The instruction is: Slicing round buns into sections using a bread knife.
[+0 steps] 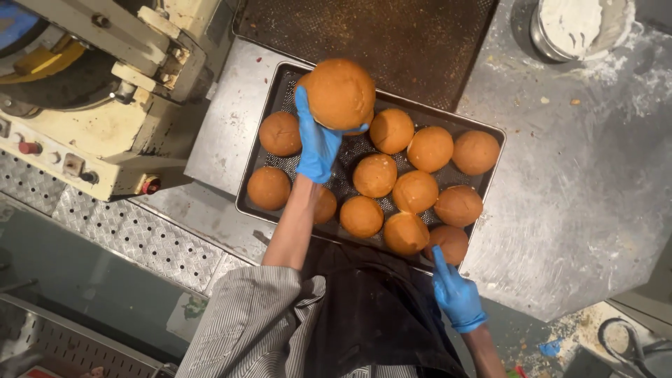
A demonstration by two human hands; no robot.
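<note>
One bun (341, 93) is up off the tray, held in the person's left hand (316, 143). Blue glove; fingers wrap its underside and near edge, closed on it. The bun sits above and just past the hand, toward the far corner of the tray (246, 199), over the back row.

About a dozen more buns lie on the tray, in loose rows on its perforated floor. Nearest to the raised one: a bun (280, 133) to its left side in the picture and another (391, 130) to the right, both lower and apart from it. The buns are round, so no long axis to speak of; the raised one shows its domed top to the camera.

Right hand (458, 297), also gloved, is at the near edge of the tray, one finger stretched out toward the closest bun (448, 242). It holds nothing. Whether the fingertip touches the bun or the rim I cannot tell.

Left hand is the one working over the far rows; right hand is well apart from the raised bun, nearer the front row.

Tray rests on a floury metal table (581, 182). Cream-coloured machine (98, 105) stands to the side; a metal bowl (570, 28) with flour sits at the far corner.
</note>
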